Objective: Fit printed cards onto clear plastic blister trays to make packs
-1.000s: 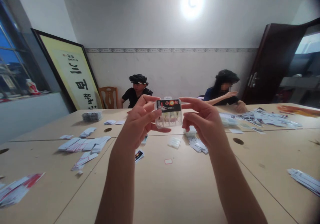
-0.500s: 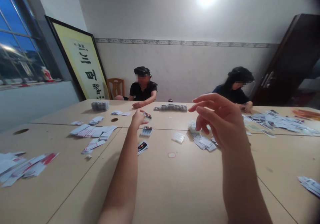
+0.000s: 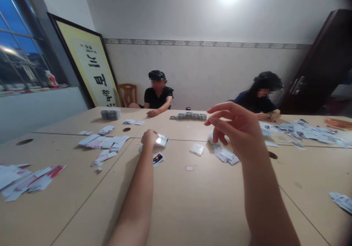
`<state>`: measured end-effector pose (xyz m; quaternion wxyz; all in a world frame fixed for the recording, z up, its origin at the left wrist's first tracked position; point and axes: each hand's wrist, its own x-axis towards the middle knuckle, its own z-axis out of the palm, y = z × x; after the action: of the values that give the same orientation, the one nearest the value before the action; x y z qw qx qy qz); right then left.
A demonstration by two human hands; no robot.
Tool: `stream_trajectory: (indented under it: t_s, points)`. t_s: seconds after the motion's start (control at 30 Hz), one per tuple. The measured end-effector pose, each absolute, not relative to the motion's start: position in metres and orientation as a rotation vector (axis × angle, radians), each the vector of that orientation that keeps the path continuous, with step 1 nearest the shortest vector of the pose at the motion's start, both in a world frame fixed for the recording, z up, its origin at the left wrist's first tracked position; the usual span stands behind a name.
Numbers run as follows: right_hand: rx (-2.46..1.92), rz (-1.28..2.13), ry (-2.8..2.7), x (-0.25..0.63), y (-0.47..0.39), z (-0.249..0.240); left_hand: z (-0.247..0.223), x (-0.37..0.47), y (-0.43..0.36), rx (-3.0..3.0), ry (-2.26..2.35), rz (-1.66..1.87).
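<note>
My left hand point(image 3: 149, 138) reaches out over the table with its fingers closed on a small flat packet point(image 3: 162, 140), its shiny pale face catching the light. The fingertips are partly hidden behind the hand. Just nearer to me, dark-printed cards point(image 3: 158, 159) lie in a small stack, partly behind my left forearm. My right hand point(image 3: 236, 128) hangs raised in the air, fingers loosely bent and apart, holding nothing. Beyond and below it lie a pile of white paper slips point(image 3: 225, 155) and a clear plastic bag point(image 3: 197, 149).
Rows of stacked packets point(image 3: 189, 116) and another stack point(image 3: 110, 114) stand at the far side. White slips point(image 3: 101, 143) lie on the left, and a wide heap of cards point(image 3: 308, 132) on the right. A red-edged label point(image 3: 189, 168) lies mid-table. Two people sit opposite.
My left hand has come down and nearer to me, bringing the packet to where another packet lay. The packet now shows a pale shiny face. My right hand stays raised, almost still.
</note>
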<state>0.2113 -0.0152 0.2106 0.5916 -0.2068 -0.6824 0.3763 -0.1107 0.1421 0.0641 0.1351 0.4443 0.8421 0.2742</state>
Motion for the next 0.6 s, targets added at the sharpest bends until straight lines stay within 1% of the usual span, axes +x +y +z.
stream_trajectory:
  t_s: [0.1, 0.23, 0.5, 0.6]
  points:
    - [-0.487, 0.854, -1.592, 0.21, -0.016, 0.211, 0.061, -0.105, 0.141, 1.265, 2.476, 0.711]
    - [-0.478, 0.833, -1.588, 0.209, -0.016, 0.211, 0.062, -0.1, 0.14, 1.245, 2.509, 0.697]
    - [-0.517, 0.816, -1.616, 0.209, -0.017, 0.211, 0.059, -0.097, 0.136, 1.209, 2.53, 0.774]
    - [-0.532, 0.806, -1.64, 0.208, -0.018, 0.21, 0.061, -0.095, 0.133, 1.201, 2.531, 0.865]
